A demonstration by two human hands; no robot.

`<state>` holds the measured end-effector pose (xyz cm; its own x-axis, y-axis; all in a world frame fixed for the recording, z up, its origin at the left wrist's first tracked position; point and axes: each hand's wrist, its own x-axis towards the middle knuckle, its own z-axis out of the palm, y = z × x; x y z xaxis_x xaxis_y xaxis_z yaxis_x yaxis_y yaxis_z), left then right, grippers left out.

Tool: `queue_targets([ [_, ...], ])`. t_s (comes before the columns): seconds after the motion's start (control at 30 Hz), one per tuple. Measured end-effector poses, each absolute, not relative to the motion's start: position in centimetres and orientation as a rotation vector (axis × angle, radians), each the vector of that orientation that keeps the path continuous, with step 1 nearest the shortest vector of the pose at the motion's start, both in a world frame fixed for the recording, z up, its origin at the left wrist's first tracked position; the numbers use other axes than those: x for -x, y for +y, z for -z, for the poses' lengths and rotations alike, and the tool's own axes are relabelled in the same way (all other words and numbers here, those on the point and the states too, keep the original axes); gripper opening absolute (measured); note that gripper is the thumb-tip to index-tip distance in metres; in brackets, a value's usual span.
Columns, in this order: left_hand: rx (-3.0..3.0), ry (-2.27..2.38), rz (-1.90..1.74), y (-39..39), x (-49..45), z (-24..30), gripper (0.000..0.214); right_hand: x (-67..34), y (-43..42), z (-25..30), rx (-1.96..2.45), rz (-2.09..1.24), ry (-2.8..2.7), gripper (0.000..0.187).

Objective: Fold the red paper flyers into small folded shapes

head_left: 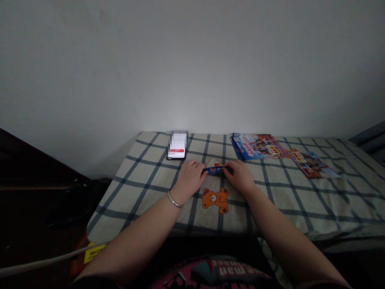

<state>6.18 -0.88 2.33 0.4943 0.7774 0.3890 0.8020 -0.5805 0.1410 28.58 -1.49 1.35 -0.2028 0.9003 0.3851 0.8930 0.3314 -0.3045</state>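
My left hand [190, 176] and my right hand [240, 175] rest on a checked cloth [144, 180] and pinch the two ends of a small blue and white folded paper piece [214, 168] between them. The fingers of both hands are closed on its edges. A silver bangle [174, 199] circles my left wrist. Just in front of the hands an orange teddy bear print [215, 199] shows on the cloth.
A phone with a lit screen [177, 145] lies behind my left hand. A stack of colourful printed sheets [255, 145] and another sheet [313, 163] lie at the back right. A white wall rises behind; the left side is dark floor with a white cable [39, 263].
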Motion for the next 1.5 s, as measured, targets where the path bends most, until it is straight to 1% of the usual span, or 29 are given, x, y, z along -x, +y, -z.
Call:
queue_targets([
  [0.27,2.642,-1.463,0.583,-0.5,-6.5,-2.1,0.013,-28.1,-0.9,-1.1,1.580,-0.046,-2.097,0.011],
  [0.5,2.627,-1.441,0.575,-0.2,-6.5,-1.8,0.013,-28.0,-0.9,-1.3,1.677,-0.090,-2.054,0.011],
  [0.6,2.628,-1.443,0.566,-0.2,-6.5,-2.0,0.013,-27.8,-0.9,-1.3,1.715,-0.073,-2.033,0.011],
  [0.9,2.612,-1.396,0.564,-0.3,-6.7,-1.7,0.011,-27.8,-0.5,-1.2,1.644,-0.016,-2.081,0.010],
  [1.03,2.599,-1.381,0.561,-0.5,-6.7,-1.8,0.010,-27.9,-0.7,-1.2,1.689,-0.051,-2.030,0.012],
  [1.2,2.627,-1.407,0.583,-0.4,-6.6,-1.9,0.010,-27.9,-0.7,-1.1,1.685,-0.073,-1.992,0.009],
  [1.37,2.674,-1.390,0.595,-0.3,-6.3,-1.9,0.009,-28.4,-0.8,-1.1,1.733,-0.119,-2.007,0.015],
  [1.5,2.708,-1.360,0.615,-0.3,-6.2,-2.0,0.008,-28.7,-0.9,-1.0,1.752,-0.180,-2.021,0.015],
])
